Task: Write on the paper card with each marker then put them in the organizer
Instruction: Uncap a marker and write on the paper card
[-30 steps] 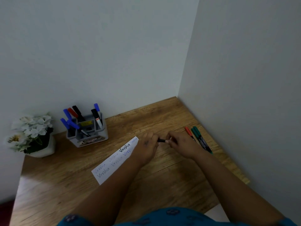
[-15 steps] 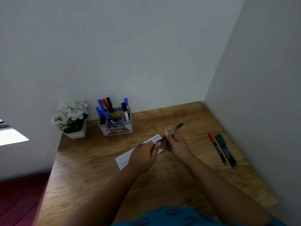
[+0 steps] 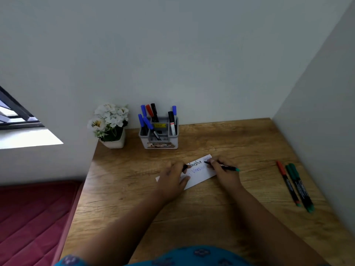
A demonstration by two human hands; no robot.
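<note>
A white paper card with black and blue handwriting lies on the wooden desk. My right hand grips a green-ended marker, its tip down on the card's far right end. My left hand rests on the card's left part and holds a small dark cap between the fingers. The grey organizer stands at the back and holds several blue, red and black markers. Three loose markers, one red and two green, lie at the right.
A white pot of white flowers stands left of the organizer at the desk's back left corner. Walls close the desk at the back and right. A dark red mattress lies below the desk's left edge.
The marker came uncapped between both hands. My right hand lowered its tip onto the card, and my left hand settled on the card with the cap. The camera view shifted left.
</note>
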